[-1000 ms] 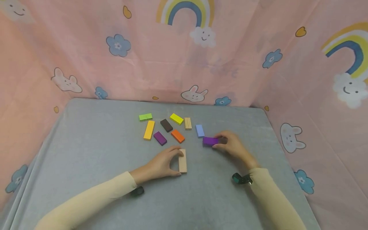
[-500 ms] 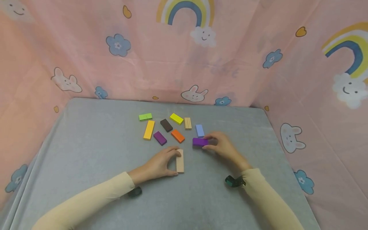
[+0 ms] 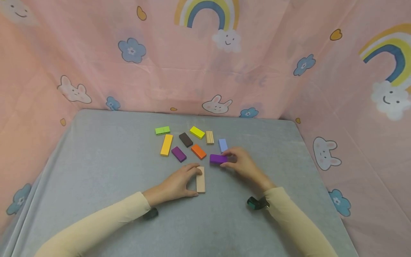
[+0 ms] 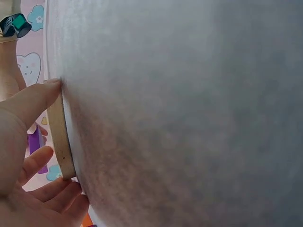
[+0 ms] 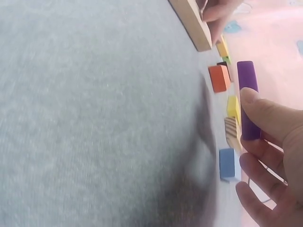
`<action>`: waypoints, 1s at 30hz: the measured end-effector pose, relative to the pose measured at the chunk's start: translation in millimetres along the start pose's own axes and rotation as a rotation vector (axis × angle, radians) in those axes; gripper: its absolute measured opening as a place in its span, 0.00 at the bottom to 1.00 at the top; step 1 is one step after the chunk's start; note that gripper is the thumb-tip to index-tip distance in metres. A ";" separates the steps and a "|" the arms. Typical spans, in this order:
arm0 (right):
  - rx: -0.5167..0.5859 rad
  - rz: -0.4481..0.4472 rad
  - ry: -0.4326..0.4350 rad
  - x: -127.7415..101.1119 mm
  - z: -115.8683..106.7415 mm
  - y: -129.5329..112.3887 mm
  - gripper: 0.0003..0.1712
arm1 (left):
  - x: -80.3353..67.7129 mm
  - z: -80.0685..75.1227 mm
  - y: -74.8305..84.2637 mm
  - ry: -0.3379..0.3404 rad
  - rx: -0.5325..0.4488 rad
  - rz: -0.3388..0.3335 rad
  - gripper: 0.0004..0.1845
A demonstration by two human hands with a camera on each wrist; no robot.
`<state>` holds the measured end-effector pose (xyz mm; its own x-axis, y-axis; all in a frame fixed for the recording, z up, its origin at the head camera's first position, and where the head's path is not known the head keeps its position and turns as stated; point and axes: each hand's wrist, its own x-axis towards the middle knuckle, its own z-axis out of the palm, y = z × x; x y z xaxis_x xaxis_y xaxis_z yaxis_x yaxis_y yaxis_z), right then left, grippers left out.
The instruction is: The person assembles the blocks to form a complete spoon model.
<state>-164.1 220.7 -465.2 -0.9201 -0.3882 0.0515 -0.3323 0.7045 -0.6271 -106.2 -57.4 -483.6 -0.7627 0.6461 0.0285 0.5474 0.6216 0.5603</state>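
Note:
A plain wooden block lies on the grey cloth in the head view. My left hand grips it end to end, thumb at its near end and fingers at its far end. The left wrist view shows the same wooden block between thumb and fingers. To the right, my right hand pinches a bright purple block by its right end, thumb on one side. The right wrist view shows this purple block held up off the cloth. Just behind the right fingers is a light blue block.
Behind the hands lie several blocks: orange, dark purple, amber, dark brown, green, yellow and striped wood. A pink patterned curtain hangs along the table's back edge.
My right hand has carried the bright purple block leftward, closer to the wooden block. The left hand has slid the wooden block slightly left, then stayed still.

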 end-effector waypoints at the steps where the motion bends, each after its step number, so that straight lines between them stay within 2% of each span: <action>1: -0.001 -0.005 0.001 0.3 1.0 -0.5 0.21 | -0.4 -0.7 0.2 -0.004 0.002 -0.002 0.35; 7: -0.010 -0.013 -0.004 1.4 6.2 -2.2 0.21 | -5.9 -5.1 -0.7 -0.002 0.029 0.011 0.35; 11: -0.013 -0.007 -0.012 2.2 8.8 -4.3 0.21 | -12.4 -6.5 -1.9 0.017 0.102 0.063 0.34; 15: -0.010 -0.003 -0.017 3.4 11.9 -7.0 0.21 | -18.7 -8.2 -1.3 0.018 0.174 0.148 0.33; 19: -0.005 -0.004 -0.031 5.0 15.7 -9.9 0.21 | -23.8 -9.2 -1.0 -0.016 0.237 0.256 0.33; 22: -0.003 -0.006 -0.043 6.6 19.0 -10.9 0.20 | -26.8 -9.1 -2.0 -0.044 0.271 0.312 0.33; 25: -0.007 -0.017 -0.060 8.5 22.4 -11.0 0.20 | -28.5 -9.2 -2.9 -0.074 0.284 0.336 0.32; 30: -0.002 -0.032 -0.074 11.7 26.8 -11.7 0.19 | -28.6 -9.5 -2.7 -0.131 0.299 0.327 0.31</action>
<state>-165.4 192.0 -478.1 -0.8912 -0.4535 0.0143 -0.3622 0.6923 -0.6241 -89.2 -81.8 -478.1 -0.4940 0.8681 0.0488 0.8421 0.4638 0.2752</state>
